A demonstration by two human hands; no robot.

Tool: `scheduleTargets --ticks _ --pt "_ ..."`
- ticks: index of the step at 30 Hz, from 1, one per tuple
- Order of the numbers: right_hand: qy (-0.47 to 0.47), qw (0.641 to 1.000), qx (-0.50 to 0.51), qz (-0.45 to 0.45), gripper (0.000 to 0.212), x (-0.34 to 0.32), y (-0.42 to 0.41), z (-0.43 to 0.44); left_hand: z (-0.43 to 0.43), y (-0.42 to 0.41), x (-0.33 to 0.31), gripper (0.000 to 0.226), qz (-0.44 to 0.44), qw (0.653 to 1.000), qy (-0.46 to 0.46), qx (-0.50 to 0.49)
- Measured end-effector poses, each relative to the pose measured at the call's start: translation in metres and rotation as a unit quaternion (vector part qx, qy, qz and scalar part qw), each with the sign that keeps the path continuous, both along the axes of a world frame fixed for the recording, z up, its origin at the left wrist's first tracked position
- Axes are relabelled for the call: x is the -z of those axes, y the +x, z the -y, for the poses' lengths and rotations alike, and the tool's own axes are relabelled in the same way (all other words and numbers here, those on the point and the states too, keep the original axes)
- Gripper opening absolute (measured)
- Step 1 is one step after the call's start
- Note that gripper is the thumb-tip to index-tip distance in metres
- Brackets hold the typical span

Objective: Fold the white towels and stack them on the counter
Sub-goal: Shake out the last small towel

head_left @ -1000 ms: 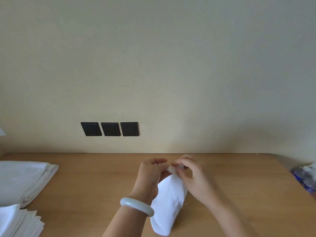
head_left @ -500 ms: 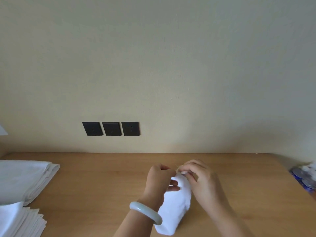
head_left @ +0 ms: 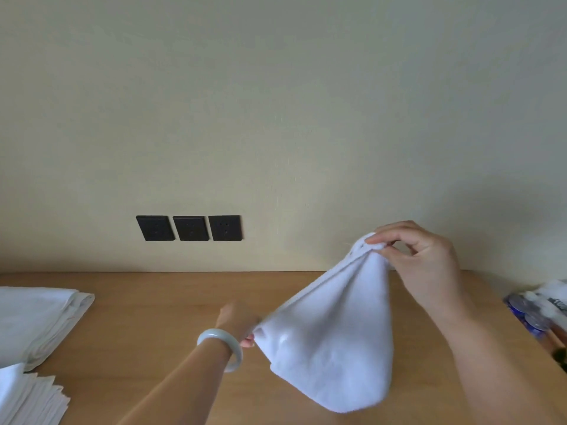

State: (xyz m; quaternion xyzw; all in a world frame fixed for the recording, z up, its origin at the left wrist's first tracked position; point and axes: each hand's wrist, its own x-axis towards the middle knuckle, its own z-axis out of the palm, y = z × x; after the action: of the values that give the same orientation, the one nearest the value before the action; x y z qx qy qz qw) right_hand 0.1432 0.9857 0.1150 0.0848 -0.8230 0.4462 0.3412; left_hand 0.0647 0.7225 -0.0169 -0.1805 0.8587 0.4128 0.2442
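With the right hand (head_left: 426,262), pinched one corner of the white towel (head_left: 337,342) between thumb and forefinger, with the other fingers loosely curled beside them, raised in front of the wall (head_left: 276,118) above the back edge of the counter (head_left: 153,317). With the left hand (head_left: 236,323), lower and nearer, gripped the other end of the same edge. Saw that hand from the back, with most of its fingers hidden behind wrist and cloth and only one fingertip visible below. Wore a pale bracelet (head_left: 221,348) on the left wrist.

Held the white towel up over the counter, right of centre. Pulled its top edge taut in a slanted line, low at the left hand and high at the right hand, giving a long axis from lower left to upper right. Let the rest hang under that edge as a soft, rounded pouch, narrow at the pinched corner, broad at the bottom, pointing down toward the near side of the counter. Could not tell whether the lowest fold touched the wood.

Had a pile of folded white towels (head_left: 36,314) lying at the far left of the counter, rounded fold toward the middle, well apart from the held one. Had a stack of thin white cloths (head_left: 27,400) just beside it at the near left corner, with layered edges fanned out. Saw three black sockets (head_left: 188,227) in a row on the wall, just above the counter and left of both hands. Saw blue and white packets (head_left: 534,311) at the right end of the counter, too blurred to name.
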Motion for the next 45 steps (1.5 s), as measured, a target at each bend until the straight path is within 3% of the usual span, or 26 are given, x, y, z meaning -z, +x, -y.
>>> scheduleTargets --ticks 3,7,12,16,18,22,28,31,38,42,45 --pt "0.012 0.999 0.022 0.027 0.037 0.0 0.001 -0.023 0.021 -0.011 -0.011 0.028 -0.068 0.997 0.01 -0.039" --pt "-0.006 0.993 0.079 0.083 0.039 0.014 -0.005 -0.041 0.037 -0.019 -0.04 0.035 -0.126 0.991 0.028 -0.015" --pt "-0.109 0.97 0.123 0.179 0.033 0.034 -0.024 -0.055 0.042 -0.024 -0.085 0.008 -0.228 0.972 0.051 0.005" --pt "-0.177 0.962 0.099 0.183 0.028 0.03 -0.034 -0.055 0.046 -0.029 -0.124 0.006 -0.313 0.949 0.043 -0.027" --pt "-0.168 0.965 0.094 0.175 0.021 0.026 -0.037 -0.051 0.048 -0.032 -0.135 0.016 -0.355 0.934 0.009 -0.04" --pt "-0.132 0.966 0.072 0.211 0.022 0.031 -0.044 -0.045 0.058 -0.035 -0.141 0.025 -0.32 0.947 -0.033 0.02" --pt "-0.16 0.96 0.062 0.22 0.028 0.03 -0.049 -0.047 0.067 -0.039 -0.159 0.01 -0.319 0.945 0.063 -0.025" --pt "-0.154 0.965 0.075 0.2 0.021 0.023 -0.05 -0.045 0.065 -0.038 -0.161 0.011 -0.328 0.942 0.065 -0.036" --pt "-0.164 0.966 0.06 0.193 0.027 0.005 -0.044 -0.049 0.064 -0.027 -0.163 0.02 -0.381 0.922 0.064 -0.027" --pt "-0.153 0.954 0.029 0.256 0.022 0.007 -0.042 -0.05 0.074 -0.027 -0.154 0.009 -0.278 0.95 0.137 -0.042" --pt "-0.155 0.951 0.04 0.266 0.019 0.017 -0.042 -0.049 0.078 -0.026 -0.149 0.008 -0.254 0.949 0.179 -0.056"
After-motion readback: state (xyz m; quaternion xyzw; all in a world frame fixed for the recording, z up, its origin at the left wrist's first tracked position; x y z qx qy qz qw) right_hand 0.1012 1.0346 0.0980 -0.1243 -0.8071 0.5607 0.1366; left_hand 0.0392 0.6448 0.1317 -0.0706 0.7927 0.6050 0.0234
